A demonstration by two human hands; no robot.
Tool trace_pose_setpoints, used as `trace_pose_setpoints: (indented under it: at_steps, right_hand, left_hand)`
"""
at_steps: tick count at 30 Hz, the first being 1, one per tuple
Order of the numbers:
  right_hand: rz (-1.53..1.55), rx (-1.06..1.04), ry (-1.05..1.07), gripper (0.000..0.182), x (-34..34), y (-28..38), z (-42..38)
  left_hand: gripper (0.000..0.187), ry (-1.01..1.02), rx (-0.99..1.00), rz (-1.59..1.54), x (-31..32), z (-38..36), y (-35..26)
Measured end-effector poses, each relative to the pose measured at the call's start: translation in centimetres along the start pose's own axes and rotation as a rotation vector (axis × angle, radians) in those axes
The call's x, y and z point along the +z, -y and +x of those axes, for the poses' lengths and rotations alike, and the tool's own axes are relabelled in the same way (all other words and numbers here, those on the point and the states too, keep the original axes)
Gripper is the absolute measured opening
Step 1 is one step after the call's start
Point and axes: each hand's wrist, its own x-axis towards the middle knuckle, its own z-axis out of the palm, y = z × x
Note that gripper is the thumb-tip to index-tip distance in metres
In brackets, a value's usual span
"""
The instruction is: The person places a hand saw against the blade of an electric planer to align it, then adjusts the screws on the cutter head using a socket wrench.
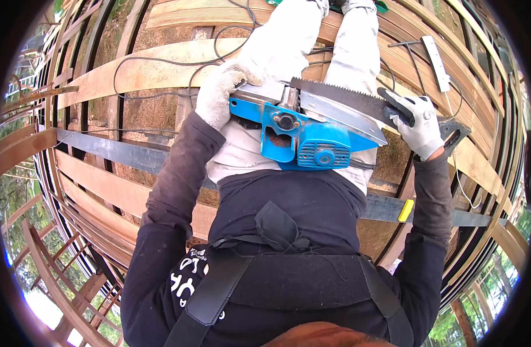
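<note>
A blue electric planer point(325, 149) lies across my lap, its metal sole plates turned up toward my legs. My left hand point(220, 92), in a white work glove, is closed on the planer's left end. On the other side my gloved right hand point(420, 126) grips a hand saw point(341, 94) near its dark handle, with black showing at the fingers. The saw's toothed blade reaches left over the sole plate, overlapping the planer in this view, teeth facing my legs. The far side of my left-hand grip is hidden.
Wooden planks point(144, 69) with open gaps surround my legs. A black cable point(118, 75) loops over the boards on the left. A dark metal beam point(112, 151) runs behind my hips, with a yellow piece point(406, 210) on it. A white strip point(435, 62) lies at upper right.
</note>
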Motion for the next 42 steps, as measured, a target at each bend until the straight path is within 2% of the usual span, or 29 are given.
trace_pose_setpoints:
  at_steps: [10, 14, 18, 23, 27, 30, 34, 37, 42]
  right_hand:
    - [0.003, -0.074, -0.099, 0.055, 1.8, -1.0, -0.4]
    - [0.014, -0.034, -0.054, 0.053, 1.4, -1.0, -0.1]
    - [0.012, -0.020, -0.041, 0.044, 1.2, -1.0, -0.1]
    - [-0.003, -0.084, -0.158, 0.044, 2.2, -1.6, -0.5]
    - [0.080, 0.006, -0.096, 0.043, 1.2, -0.6, 0.0]
    - [0.036, -0.057, -0.095, 0.044, 1.1, -0.3, -0.1]
    - [0.055, -0.009, -0.058, 0.044, 1.4, -0.5, 0.0]
    - [0.023, -0.061, -0.132, 0.043, 1.8, -0.8, -0.3]
    - [0.008, -0.039, -0.040, 0.040, 2.1, -1.5, -0.4]
  left_hand:
    - [0.025, 0.011, 0.051, 0.008, -0.2, 0.0, 0.5]
    - [0.025, -0.009, 0.058, 0.080, -0.1, -0.2, 0.2]
    - [0.025, -0.028, 0.042, 0.085, -0.1, -0.2, 0.1]
    - [0.025, -0.030, 0.051, 0.106, -0.3, -0.2, 0.4]
    - [0.025, -0.014, 0.080, 0.125, -0.2, -0.2, 0.3]
    - [0.025, -0.015, 0.072, 0.074, -0.3, -0.2, 0.4]
    - [0.026, -0.006, 0.065, 0.077, -0.2, -0.2, 0.3]
    - [0.026, -0.005, 0.076, 0.083, -0.2, -0.1, 0.4]
    - [0.026, -0.008, 0.073, 0.093, -0.2, -0.1, 0.3]
